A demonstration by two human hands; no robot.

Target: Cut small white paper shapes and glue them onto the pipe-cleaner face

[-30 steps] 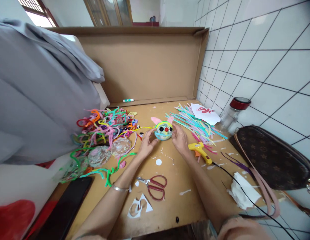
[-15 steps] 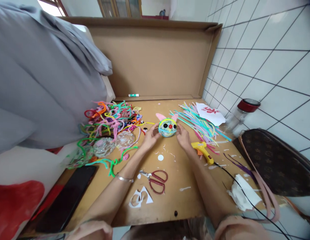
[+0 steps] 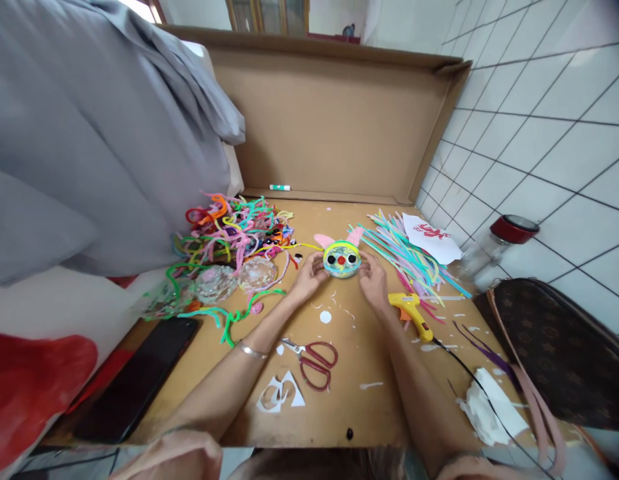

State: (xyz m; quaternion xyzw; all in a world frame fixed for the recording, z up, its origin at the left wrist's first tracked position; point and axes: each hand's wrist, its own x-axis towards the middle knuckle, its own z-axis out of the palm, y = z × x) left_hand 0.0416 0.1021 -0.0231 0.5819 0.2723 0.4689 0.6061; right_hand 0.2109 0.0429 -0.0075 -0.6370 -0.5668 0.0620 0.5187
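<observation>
Between my hands sits a round clear craft animal with pink ears, a yellow and green band, a red nose and black eyes ringed in white. The fingers of my left hand press on its left side. My right hand grips the opposite side, its fingertips partly hidden behind it. In front of it lies a small white paper disc. Nearer to me are red-handled scissors, blades apart, and white paper scraps with round cut-outs.
Tangled pipe cleaners and clear plastic balls crowd the left. Straight pipe cleaners, a yellow glue gun with its cord, a jar, crumpled tissue and a brown bag stand right. A phone lies front left.
The craft animal's face has tipped up towards me, and white rims now show around its eyes. Both hands stay at its sides. The whole view has shifted and tilted slightly.
</observation>
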